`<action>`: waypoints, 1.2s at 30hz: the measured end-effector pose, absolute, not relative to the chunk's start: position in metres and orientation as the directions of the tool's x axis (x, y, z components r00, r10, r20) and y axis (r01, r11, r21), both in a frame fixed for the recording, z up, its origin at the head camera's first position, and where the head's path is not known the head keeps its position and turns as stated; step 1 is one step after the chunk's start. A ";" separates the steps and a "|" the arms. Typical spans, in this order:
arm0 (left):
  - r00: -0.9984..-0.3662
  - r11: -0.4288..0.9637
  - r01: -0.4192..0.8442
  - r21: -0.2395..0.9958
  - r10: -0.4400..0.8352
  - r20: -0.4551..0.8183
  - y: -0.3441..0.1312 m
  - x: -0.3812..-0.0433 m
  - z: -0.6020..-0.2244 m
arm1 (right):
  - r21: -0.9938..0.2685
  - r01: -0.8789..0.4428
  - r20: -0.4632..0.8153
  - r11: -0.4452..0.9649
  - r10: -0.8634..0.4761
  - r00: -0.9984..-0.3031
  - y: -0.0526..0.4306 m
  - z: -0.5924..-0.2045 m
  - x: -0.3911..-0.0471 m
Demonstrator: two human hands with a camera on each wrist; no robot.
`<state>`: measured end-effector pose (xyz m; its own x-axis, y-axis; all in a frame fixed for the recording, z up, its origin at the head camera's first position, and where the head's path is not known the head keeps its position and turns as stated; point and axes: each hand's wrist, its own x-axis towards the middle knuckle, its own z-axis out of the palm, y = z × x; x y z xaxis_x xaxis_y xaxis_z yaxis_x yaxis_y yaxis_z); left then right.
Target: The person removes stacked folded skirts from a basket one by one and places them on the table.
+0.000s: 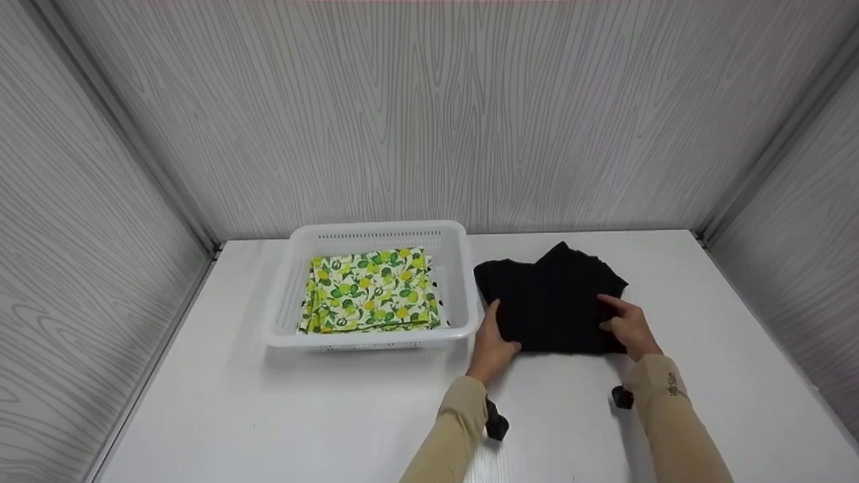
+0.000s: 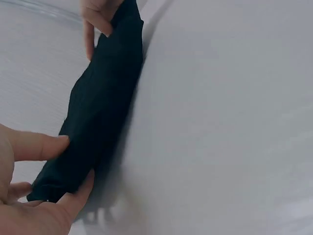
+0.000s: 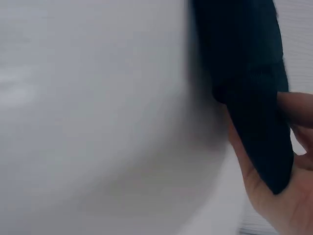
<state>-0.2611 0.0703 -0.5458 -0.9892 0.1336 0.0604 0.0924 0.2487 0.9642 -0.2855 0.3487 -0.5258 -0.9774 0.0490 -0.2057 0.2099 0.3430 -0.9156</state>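
Note:
A black cloth (image 1: 550, 308), which looks like a folded garment, is on the right half of the table with an uneven far edge. My left hand (image 1: 494, 345) grips its left side near the front corner. On the opposite side my right hand (image 1: 631, 325) holds the right edge. In the left wrist view the cloth (image 2: 102, 88) is pinched between left thumb and fingers, its front edge tilted off the white surface. The right wrist view shows the cloth's end (image 3: 259, 122) between thumb and fingers of the right hand (image 3: 288, 196).
A white plastic basket (image 1: 369, 338) stands left of the black cloth, close to my left hand. Inside lies a folded lemon-print cloth (image 1: 369, 288), with a black-dotted white cloth (image 1: 437, 295) partly under it. Grey wood-patterned panels (image 1: 429, 121) enclose the white table (image 1: 322, 416).

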 end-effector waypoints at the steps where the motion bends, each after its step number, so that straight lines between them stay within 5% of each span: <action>1: -0.990 0.244 0.085 0.966 0.133 0.053 0.070 -0.260 -0.550 | -0.914 0.231 -0.221 0.333 0.067 -0.973 0.349 -0.529 -0.285; 11: -0.991 -0.113 -0.082 0.990 0.113 -0.069 0.070 -0.262 -0.569 | -0.893 0.267 -0.230 0.362 0.143 -0.963 0.344 -0.537 -0.286; 23: -0.992 -0.121 -0.092 0.988 0.100 -0.080 0.074 -0.260 -0.571 | -0.870 0.210 -0.173 0.446 0.122 -0.977 0.342 -0.538 -0.295; 26: -0.994 -0.036 -0.063 0.997 0.091 -0.059 0.069 -0.257 -0.567 | -0.852 0.191 -0.141 0.487 0.136 -0.981 0.336 -0.534 -0.295; 31: -0.972 0.349 0.016 0.937 0.224 -0.067 0.051 -0.247 -0.539 | -0.772 0.091 0.049 0.629 0.201 -0.978 0.328 -0.512 -0.294; 36: -0.807 0.554 0.201 0.808 0.561 -0.185 0.012 -0.245 -0.497 | -0.771 -0.045 0.187 0.635 0.158 -0.969 0.311 -0.479 -0.304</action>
